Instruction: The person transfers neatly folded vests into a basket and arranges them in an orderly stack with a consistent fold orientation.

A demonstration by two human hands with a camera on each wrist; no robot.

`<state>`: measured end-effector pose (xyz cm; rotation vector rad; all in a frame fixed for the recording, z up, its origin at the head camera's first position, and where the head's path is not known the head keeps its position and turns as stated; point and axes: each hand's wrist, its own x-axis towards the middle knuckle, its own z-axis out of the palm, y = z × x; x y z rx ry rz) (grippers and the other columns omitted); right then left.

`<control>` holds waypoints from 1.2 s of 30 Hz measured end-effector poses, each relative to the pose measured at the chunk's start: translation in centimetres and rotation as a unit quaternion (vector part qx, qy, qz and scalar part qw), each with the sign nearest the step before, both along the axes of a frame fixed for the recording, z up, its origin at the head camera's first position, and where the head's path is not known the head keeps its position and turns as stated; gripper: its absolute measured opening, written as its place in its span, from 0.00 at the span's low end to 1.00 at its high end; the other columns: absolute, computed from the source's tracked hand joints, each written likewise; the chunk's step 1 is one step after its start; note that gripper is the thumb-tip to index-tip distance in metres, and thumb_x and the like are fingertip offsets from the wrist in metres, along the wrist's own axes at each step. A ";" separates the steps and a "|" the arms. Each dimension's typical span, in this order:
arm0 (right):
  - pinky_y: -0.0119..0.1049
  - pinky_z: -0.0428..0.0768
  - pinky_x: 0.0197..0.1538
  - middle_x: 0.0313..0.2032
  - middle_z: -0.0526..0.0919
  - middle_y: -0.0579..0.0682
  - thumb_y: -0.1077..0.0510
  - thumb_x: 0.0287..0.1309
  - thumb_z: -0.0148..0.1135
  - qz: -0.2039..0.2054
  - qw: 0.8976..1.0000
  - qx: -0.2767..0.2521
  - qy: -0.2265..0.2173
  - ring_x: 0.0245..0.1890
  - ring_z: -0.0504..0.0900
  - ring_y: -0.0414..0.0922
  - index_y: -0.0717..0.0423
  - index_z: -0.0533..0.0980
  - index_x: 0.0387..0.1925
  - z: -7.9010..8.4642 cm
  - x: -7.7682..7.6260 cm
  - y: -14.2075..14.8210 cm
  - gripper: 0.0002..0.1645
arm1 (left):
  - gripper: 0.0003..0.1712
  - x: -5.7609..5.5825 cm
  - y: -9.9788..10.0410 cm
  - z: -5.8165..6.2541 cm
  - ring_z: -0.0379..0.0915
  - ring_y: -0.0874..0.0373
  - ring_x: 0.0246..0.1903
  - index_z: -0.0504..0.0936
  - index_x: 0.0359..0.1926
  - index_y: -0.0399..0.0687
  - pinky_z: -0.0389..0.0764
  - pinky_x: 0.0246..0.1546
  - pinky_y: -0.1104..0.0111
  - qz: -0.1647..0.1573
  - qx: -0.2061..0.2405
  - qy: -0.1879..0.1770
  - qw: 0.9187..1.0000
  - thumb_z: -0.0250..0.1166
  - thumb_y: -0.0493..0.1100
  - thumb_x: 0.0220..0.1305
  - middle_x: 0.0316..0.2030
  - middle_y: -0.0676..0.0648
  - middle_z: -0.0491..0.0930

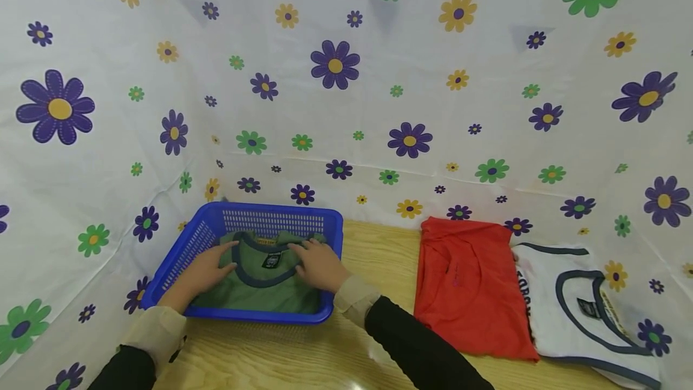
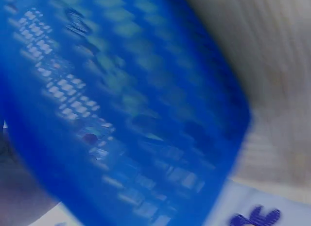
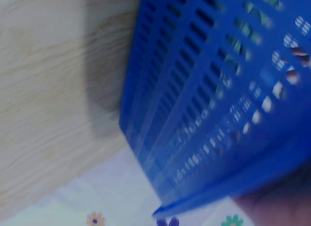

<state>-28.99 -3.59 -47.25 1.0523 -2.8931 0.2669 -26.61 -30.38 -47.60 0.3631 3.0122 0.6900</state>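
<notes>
A green T-shirt [image 1: 254,297] with a dark collar band and a black label lies in a blue plastic basket [image 1: 260,318], neckline facing up. My left hand [image 1: 203,269] reaches over the basket's left side, thumb and forefinger spread at the left of the collar. From the right, my right hand [image 1: 320,265] comes over the rim, its fingers at the collar's other side. Both wrist views mostly catch the slotted walls of the basket, and the left one is blurred; the fingertips are hidden there.
On the wooden table [image 1: 379,257] to the right lies a folded red garment [image 1: 468,294]. Beside it is a white shirt [image 1: 568,318] with dark trim, partly under the red one's edge. A flower-patterned white cloth [image 1: 368,119] walls in the back and sides.
</notes>
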 end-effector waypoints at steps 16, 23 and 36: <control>0.44 0.76 0.57 0.53 0.80 0.54 0.56 0.62 0.57 0.056 0.986 -0.146 0.062 0.53 0.79 0.49 0.51 0.63 0.67 2.4 0.5 7.4 0.32 | 0.25 4.0 11.9 4.2 0.67 0.38 0.59 0.69 0.63 0.43 0.70 0.55 0.45 0.030 0.094 0.052 0.994 0.57 0.41 0.66 0.61 0.36 0.69; 0.47 0.76 0.56 0.54 0.80 0.54 0.59 0.59 0.60 0.034 0.976 -0.191 0.097 0.53 0.79 0.52 0.54 0.67 0.64 3.0 0.1 12.2 0.30 | 0.19 6.1 18.9 4.5 0.73 0.44 0.54 0.77 0.54 0.47 0.75 0.52 0.50 -0.002 0.124 0.120 0.985 0.62 0.38 0.60 0.54 0.42 0.76; 0.56 0.73 0.58 0.53 0.79 0.59 0.58 0.59 0.61 -0.115 0.976 -0.184 0.030 0.54 0.76 0.58 0.54 0.65 0.64 3.4 -1.7 25.1 0.32 | 0.25 9.5 32.0 1.0 0.77 0.49 0.45 0.72 0.57 0.47 0.79 0.41 0.61 -0.093 0.046 0.033 0.994 0.64 0.44 0.58 0.49 0.42 0.78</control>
